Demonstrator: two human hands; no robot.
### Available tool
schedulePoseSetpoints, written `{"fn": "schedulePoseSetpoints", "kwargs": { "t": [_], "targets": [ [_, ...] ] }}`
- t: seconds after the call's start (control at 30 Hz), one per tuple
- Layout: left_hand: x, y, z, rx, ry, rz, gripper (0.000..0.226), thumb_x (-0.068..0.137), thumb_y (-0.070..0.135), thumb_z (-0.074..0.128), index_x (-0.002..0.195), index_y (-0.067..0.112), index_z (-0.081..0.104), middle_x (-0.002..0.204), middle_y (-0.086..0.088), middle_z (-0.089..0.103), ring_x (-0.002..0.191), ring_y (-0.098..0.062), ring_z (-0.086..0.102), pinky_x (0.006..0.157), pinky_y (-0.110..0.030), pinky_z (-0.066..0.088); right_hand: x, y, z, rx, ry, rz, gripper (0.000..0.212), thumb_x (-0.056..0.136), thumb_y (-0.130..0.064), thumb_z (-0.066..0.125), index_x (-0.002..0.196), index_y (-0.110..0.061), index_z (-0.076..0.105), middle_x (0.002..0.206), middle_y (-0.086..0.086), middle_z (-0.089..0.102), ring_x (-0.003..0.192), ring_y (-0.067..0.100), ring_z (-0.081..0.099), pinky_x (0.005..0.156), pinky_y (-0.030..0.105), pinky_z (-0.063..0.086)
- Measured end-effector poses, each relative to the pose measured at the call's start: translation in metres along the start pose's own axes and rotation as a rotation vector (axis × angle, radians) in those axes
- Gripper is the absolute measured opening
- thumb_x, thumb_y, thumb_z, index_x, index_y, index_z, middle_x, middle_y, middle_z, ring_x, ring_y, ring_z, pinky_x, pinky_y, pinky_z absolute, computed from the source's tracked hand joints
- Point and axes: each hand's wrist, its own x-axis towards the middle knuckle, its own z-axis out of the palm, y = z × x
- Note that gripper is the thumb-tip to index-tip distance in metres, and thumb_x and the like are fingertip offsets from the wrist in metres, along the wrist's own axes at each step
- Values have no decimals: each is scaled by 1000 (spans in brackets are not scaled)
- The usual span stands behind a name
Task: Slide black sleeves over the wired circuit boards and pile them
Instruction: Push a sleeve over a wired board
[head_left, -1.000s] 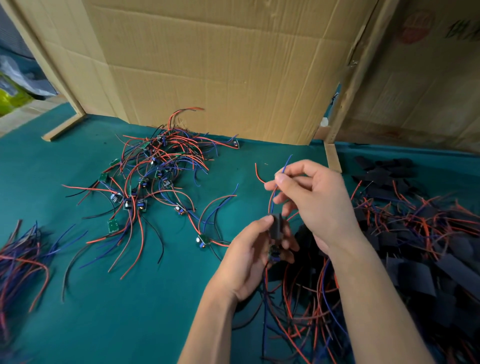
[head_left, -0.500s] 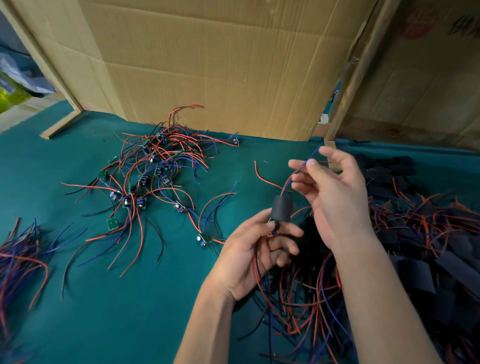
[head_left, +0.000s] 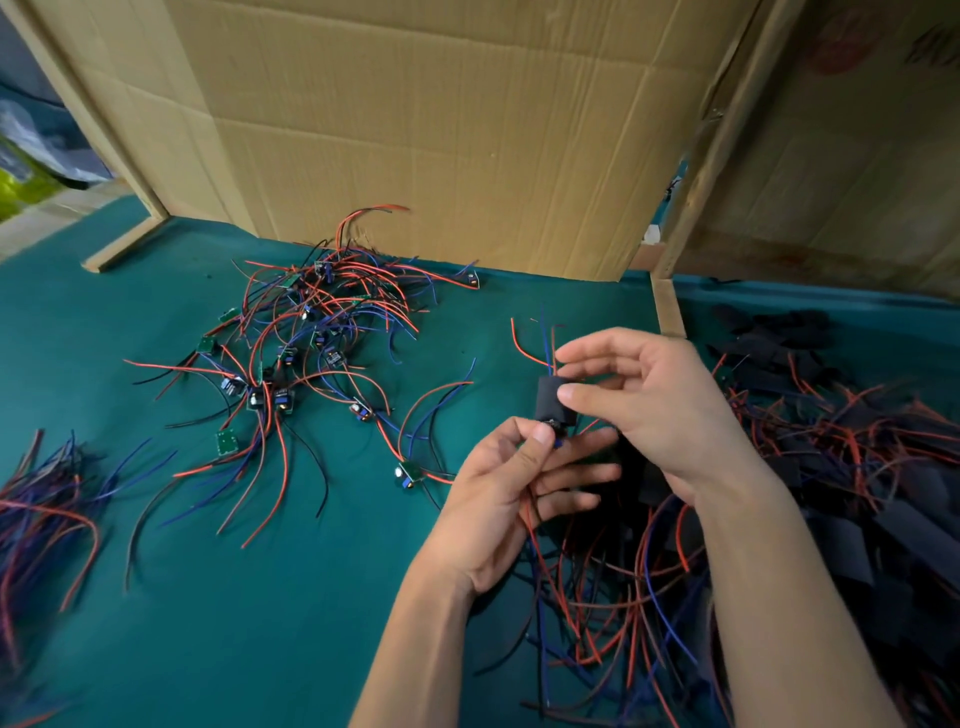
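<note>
sleeve work in hand: right hand (head_left: 660, 410) pinching short black tube sleeve (head_left: 551, 404), its long axis upright along red and blue wires (head_left: 545, 343); left hand (head_left: 511, 499) pinching small circuit board (head_left: 553, 432) just below, touching sleeve's lower mouth.

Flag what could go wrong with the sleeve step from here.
1. The black sleeve sits above the circuit board pinched by the left hand; the board's edge may snag as the right hand pulls it down.
2. Wires poking out the top could bunch up.
3. Trailing wires hang into the finished pile and may tangle.
</note>
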Motion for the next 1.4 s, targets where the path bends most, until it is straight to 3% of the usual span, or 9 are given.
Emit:
{"fn": "schedulePoseSetpoints", "kwargs": {
  "t": [0.1,0.27,0.43,0.5,0.6,0.87,0.97,1.13,1.4],
  "targets": [
    [2,-1,0,-10,132,27,12,94,28,57,88,17,57,102,-18,75,80,-18,73,65,-23,58,0,-1,-1,20,30,-65,29,78,6,80,92,-19,77,87,-3,78,84,8,72,77,23,58],
    [5,0,-2,-73,278,67,12,83,30,67,76,20,69,75,-3,66,65,-10,62,60,-21,55,1,-1,2,102,8,-53,22,77,6,81,85,-14,75,81,-6,75,69,6,67,57,18,51],
    [6,-1,-3,-101,254,49,19,92,30,59,89,11,64,76,-3,62,62,-9,59,60,-20,53,-2,-2,2,153,-122,-42,19,77,0,84,92,-8,76,102,15,77,75,21,68,70,33,58],
    [7,0,-2,-107,251,44,21,93,31,58,89,10,63,74,-3,62,60,-9,58,60,-20,52,-4,-4,2,157,-149,-65,21,77,0,84,93,-10,75,97,18,77,69,19,67,66,27,57],
    [7,0,-1,-84,243,40,23,91,33,57,80,13,65,71,-3,62,58,-10,57,58,-20,52,-3,-4,2,132,-88,-80,26,77,-4,86,93,-21,75,89,20,76,67,26,66,65,32,58],
    [6,-1,1,-60,261,63,24,95,28,53,80,12,65,69,-4,59,56,-11,51,54,-18,45,-2,-4,5,-26,-104,-94,30,77,-2,86,95,-24,74,83,8,78,71,23,72,68,36,61],
    [4,1,-2,-54,169,37,25,98,6,48,102,6,73,86,-8,70,63,-13,59,59,-18,50,-3,-3,1,-46,-100,-81,29,79,-2,84,97,-21,73,91,6,80,82,25,76,81,39,60],
    [3,-1,0,8,159,86,23,95,11,59,116,8,65,91,-14,73,65,-15,64,62,-19,53,-5,-6,1,29,-217,10,23,86,0,77,105,-12,71,88,10,78,61,20,70,63,27,57],
    [2,-6,4,77,211,151,21,92,21,68,104,7,59,79,-13,70,58,-12,59,58,-20,48,-7,-10,6,19,-361,93,17,90,-11,74,107,-10,69,74,25,72,56,25,61,60,34,55]
  ]
}}
